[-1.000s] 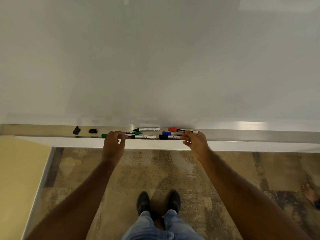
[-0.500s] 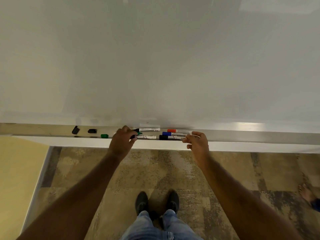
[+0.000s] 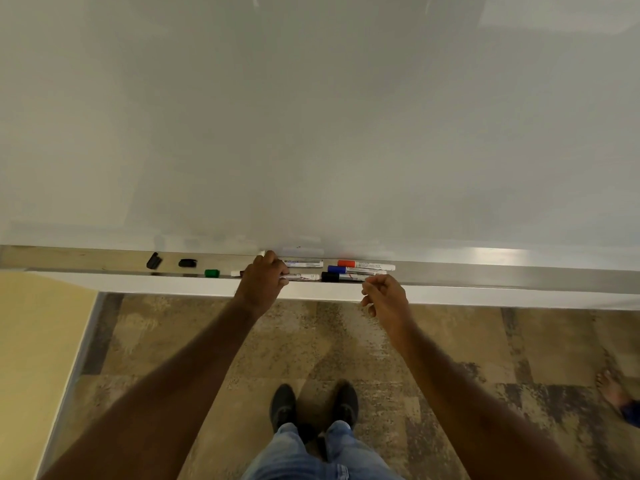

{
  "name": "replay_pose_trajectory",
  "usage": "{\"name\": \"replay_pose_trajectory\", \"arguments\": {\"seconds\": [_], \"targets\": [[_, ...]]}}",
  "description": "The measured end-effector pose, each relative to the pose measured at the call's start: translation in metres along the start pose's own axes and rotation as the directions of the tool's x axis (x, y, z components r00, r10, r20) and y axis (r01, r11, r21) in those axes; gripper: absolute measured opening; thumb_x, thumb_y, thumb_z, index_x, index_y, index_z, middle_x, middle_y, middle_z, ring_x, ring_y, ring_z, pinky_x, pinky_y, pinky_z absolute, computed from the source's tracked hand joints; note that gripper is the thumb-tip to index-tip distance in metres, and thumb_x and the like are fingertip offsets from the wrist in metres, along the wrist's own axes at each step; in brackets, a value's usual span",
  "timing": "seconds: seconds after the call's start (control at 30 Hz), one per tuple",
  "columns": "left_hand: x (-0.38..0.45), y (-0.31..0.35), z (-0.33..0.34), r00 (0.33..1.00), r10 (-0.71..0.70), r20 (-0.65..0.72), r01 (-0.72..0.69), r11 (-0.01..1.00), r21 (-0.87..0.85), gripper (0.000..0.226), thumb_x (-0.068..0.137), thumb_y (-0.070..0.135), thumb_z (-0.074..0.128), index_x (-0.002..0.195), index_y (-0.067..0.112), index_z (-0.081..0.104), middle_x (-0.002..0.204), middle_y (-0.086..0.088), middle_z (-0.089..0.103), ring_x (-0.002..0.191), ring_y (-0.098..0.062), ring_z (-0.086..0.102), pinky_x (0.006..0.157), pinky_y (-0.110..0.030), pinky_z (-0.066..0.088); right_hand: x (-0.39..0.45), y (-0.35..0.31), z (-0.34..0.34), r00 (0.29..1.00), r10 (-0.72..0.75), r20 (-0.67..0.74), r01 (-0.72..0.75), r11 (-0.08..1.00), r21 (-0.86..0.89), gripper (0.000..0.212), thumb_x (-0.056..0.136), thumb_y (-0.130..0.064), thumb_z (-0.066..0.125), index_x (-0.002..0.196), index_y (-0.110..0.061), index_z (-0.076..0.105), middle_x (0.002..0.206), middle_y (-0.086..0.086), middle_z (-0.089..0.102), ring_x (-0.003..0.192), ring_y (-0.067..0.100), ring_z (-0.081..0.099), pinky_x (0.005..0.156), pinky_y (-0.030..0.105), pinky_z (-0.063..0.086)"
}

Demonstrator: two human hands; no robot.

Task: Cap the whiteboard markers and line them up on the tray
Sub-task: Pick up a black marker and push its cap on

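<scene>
left hand point(image 3: 265, 276): grip closed around markers on the tray point(image 3: 485, 271) | right hand point(image 3: 384, 294): fingers curled, holding nothing, at tray's front edge | red-capped marker point(image 3: 365, 264), blue-capped marker point(image 3: 356, 270), black-capped marker point(image 3: 343, 276): lying side by side | green cap point(image 3: 211, 273): loose near left end

Bare forearms, blue jeans point(image 3: 322, 459), black shoes point(image 3: 283, 407)

A large blank whiteboard point(image 3: 311, 116) fills the upper part of the view. Below it lies a mottled brown and tan floor point(image 3: 311, 341). Left of the floor stands a pale yellow wall point(image 3: 38, 341). On the floor, under the whiteboard's middle, stand two dark shoes point(image 3: 313, 405) below blue jeans point(image 3: 322, 455). At the floor's far right edge shows a bare foot point(image 3: 611, 389).
</scene>
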State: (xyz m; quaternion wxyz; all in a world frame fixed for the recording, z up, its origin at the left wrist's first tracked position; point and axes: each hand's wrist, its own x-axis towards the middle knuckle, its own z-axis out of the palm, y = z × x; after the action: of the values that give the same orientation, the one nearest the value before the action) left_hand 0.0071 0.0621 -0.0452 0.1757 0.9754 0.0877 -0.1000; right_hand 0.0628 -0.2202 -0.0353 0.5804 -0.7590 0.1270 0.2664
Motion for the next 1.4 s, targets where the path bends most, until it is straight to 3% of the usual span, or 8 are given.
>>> {"name": "replay_pose_trajectory", "arguments": {"seconds": [0.23,0.37,0.57,0.67,0.83,0.93,1.23,1.4], "targets": [[-0.026,0.015,0.001,0.988,0.124,-0.087,-0.126,0.992,-0.012,0.025,0.102,0.027,0.066,0.124,0.016,0.071,0.125,-0.005,0.060,0.110,-0.022,0.057,0.094,-0.036,0.049,-0.009,-0.009,0.031,0.939,-0.271,0.211,0.336,0.854,-0.398,0.024,0.097,-0.026,0.070,0.120,-0.024,0.065,0.124,-0.004,0.062,0.106,0.011,0.058,0.086,0.023,0.048],[-0.049,0.024,0.009,0.982,0.144,-0.125,-0.156,0.983,-0.095,0.023,0.104,0.028,0.062,0.123,0.019,0.069,0.127,-0.001,0.057,0.117,-0.019,0.053,0.100,-0.033,0.044,-0.014,-0.010,0.050,0.884,-0.220,0.413,0.432,0.724,-0.538,0.039,0.097,-0.034,0.068,0.135,-0.036,0.059,0.144,-0.007,0.056,0.128,0.007,0.045,0.107,0.034,0.041],[-0.060,0.012,0.005,0.995,0.079,-0.055,-0.091,0.961,-0.260,0.034,0.103,0.039,0.063,0.132,0.022,0.067,0.131,0.002,0.058,0.123,-0.015,0.049,0.105,-0.036,0.042,-0.013,-0.002,0.063,0.874,-0.117,0.471,0.382,0.766,-0.517,0.027,0.103,-0.026,0.059,0.129,-0.032,0.065,0.130,-0.003,0.069,0.103,0.008,0.062,0.081,0.017,0.049],[-0.059,-0.015,-0.005,0.990,-0.108,-0.095,0.049,0.874,-0.483,0.034,0.100,0.041,0.068,0.130,0.024,0.065,0.127,0.005,0.058,0.117,-0.015,0.054,0.096,-0.035,0.050,-0.018,0.004,0.056,0.878,-0.153,0.454,0.391,0.775,-0.496,0.027,0.104,-0.027,0.058,0.129,-0.032,0.065,0.125,-0.005,0.071,0.104,0.008,0.066,0.089,0.029,0.058],[-0.045,-0.080,-0.027,0.843,-0.470,-0.261,0.265,0.786,-0.558,0.013,0.100,0.025,0.070,0.111,0.019,0.066,0.118,-0.008,0.063,0.101,-0.019,0.064,0.085,-0.034,0.058,-0.023,0.008,0.044,0.900,-0.141,0.412,0.350,0.796,-0.493,0.027,0.104,-0.031,0.057,0.131,-0.030,0.064,0.124,-0.005,0.070,0.100,0.007,0.066,0.081,0.020,0.054],[-0.038,-0.117,-0.034,0.777,-0.595,-0.204,0.434,0.742,-0.512,0.030,0.101,0.019,0.069,0.128,0.007,0.066,0.137,-0.019,0.056,0.119,-0.036,0.062,0.102,-0.051,0.055,-0.027,0.008,0.037,0.905,-0.140,0.403,0.342,0.803,-0.488,0.028,0.105,-0.032,0.056,0.132,-0.028,0.063,0.124,-0.007,0.068,0.099,0.003,0.064,0.073,0.013,0.049],[-0.029,-0.149,-0.042,0.849,-0.517,-0.108,0.493,0.849,-0.192,0.020,0.099,0.009,0.067,0.117,0.005,0.074,0.126,-0.020,0.062,0.115,-0.042,0.061,0.097,-0.055,0.053,-0.032,0.008,0.034,0.909,-0.152,0.387,0.346,0.794,-0.500,0.036,0.107,-0.036,0.052,0.138,-0.021,0.062,0.126,0.002,0.070,0.102,0.009,0.065,0.068,0.012,0.048],[-0.027,-0.152,-0.040,0.838,-0.534,-0.113,0.508,0.839,-0.196,0.019,0.101,0.012,0.064,0.114,0.001,0.073,0.124,-0.024,0.060,0.112,-0.046,0.060,0.095,-0.055,0.052,-0.034,0.008,0.035,0.908,-0.167,0.385,0.358,0.788,-0.501,0.035,0.107,-0.033,0.053,0.139,-0.023,0.062,0.127,0.002,0.070,0.103,0.009,0.066,0.069,0.011,0.049]]}}
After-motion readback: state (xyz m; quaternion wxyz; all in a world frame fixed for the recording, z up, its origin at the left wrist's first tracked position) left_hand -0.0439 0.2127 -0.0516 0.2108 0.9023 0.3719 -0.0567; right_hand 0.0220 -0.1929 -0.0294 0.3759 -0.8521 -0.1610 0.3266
